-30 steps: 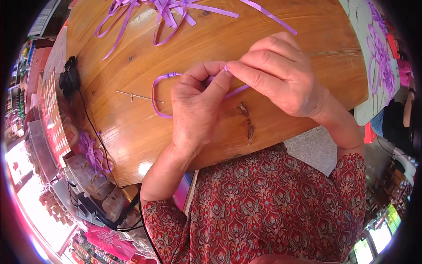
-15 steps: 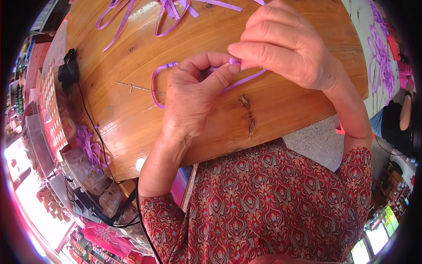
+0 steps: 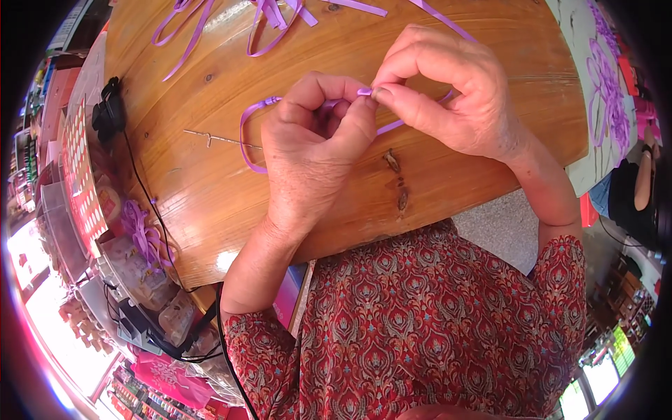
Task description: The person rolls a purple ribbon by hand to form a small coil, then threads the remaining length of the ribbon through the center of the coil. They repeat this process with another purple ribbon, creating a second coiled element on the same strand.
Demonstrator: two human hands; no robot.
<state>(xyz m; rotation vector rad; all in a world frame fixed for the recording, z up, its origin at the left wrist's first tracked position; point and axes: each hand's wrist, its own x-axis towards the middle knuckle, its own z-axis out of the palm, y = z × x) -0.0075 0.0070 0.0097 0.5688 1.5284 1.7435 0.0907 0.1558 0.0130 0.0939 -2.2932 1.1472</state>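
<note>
A narrow purple ribbon (image 3: pixel 253 112) loops out to the left of my hands over the wooden table, with a small knot near its top. My left hand (image 3: pixel 311 126) pinches the ribbon between thumb and forefinger, and a short purple bit shows at the fingertips. Against that bit press the thumb and forefinger of my right hand (image 3: pixel 448 91), closed in a pinch. More ribbon runs behind my right hand. A thin metal hook tool (image 3: pixel 217 139) lies on the table, its right end reaching the ribbon loop.
Loose purple ribbons (image 3: pixel 276 17) lie at the table's far side. A black device (image 3: pixel 108 112) with a cable sits at the left edge. Beyond it are bags and a purple ribbon bundle (image 3: pixel 143 234). More purple ribbon (image 3: pixel 607 98) hangs at right, near another person (image 3: pixel 630 189).
My right hand has come down and its fingertips now meet my left fingertips at the ribbon. A strip of ribbon shows at the table's far side, where my hand was.
</note>
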